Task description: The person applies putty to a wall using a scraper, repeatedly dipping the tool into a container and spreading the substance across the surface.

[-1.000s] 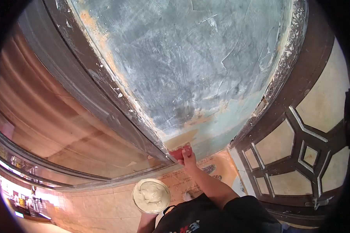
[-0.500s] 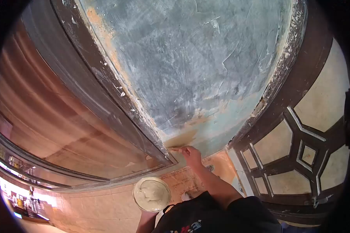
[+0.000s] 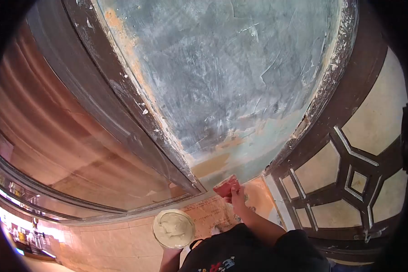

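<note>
My right hand [image 3: 236, 196] grips a flat red scraper [image 3: 226, 186] near the bottom of the grey-green plastered wall [image 3: 231, 77]. The scraper's edge is turned up toward the wall; whether it touches cannot be told. A tan smeared patch [image 3: 211, 165] lies on the wall just above and to its left. My left hand [image 3: 171, 252] holds a round tub of cream-coloured paste [image 3: 173, 229] from beneath, its fingers mostly hidden under the tub.
A dark, paint-spotted wooden frame [image 3: 122, 86] borders the wall at left, beside a reddish glass pane [image 3: 72, 131]. At right stands a dark wooden door with pale panels [image 3: 316, 168]. Tiled flooring [image 3: 115, 240] lies below.
My right hand has moved down and right, off the tan patch, and the red scraper's face now shows. The tub in my left hand has shifted slightly left and down.
</note>
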The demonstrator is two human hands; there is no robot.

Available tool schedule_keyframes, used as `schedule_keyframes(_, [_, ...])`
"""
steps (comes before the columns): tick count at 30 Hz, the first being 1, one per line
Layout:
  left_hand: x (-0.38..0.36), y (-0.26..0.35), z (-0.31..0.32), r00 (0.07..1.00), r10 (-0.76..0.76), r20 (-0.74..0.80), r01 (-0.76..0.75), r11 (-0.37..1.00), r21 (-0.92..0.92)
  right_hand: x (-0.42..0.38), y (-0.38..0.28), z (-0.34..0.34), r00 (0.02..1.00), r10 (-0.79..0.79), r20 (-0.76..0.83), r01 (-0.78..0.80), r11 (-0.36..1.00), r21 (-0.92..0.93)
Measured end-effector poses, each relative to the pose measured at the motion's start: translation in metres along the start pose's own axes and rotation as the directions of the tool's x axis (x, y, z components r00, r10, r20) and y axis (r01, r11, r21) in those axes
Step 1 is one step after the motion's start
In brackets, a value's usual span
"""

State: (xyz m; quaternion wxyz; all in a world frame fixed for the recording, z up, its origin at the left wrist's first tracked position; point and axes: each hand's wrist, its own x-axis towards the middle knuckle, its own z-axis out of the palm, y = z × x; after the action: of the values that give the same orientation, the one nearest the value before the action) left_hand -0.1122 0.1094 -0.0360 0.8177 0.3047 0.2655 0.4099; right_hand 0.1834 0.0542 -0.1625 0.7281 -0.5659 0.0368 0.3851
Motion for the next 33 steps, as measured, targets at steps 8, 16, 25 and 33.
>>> schedule_keyframes(8, [0.005, 0.001, 0.020, 0.990, 0.076, 0.119, -0.101, 0.970, 0.222, -0.002, -0.066, 0.095, 0.991, 0.050, 0.122, -0.079, 0.965, 0.249])
schedule_keyframes(16, [-0.009, 0.003, 0.012, 0.991, 0.095, 0.093, -0.115, 0.961, 0.253, 0.031, 0.024, 0.033, 1.000, -0.016, -0.011, 0.015, 0.991, -0.132])
schedule_keyframes(25, [-0.014, 0.000, 0.028, 0.974, 0.219, 0.056, -0.222, 0.884, 0.412, -0.003, -0.048, 0.079, 0.817, -0.448, 0.364, 0.576, 0.594, -0.561])
schedule_keyframes(33, [-0.014, -0.006, 0.026, 0.950, 0.279, 0.141, -0.310, 0.779, 0.545, 0.019, -0.058, 0.039, 0.801, -0.574, 0.168, 0.533, 0.556, -0.638])
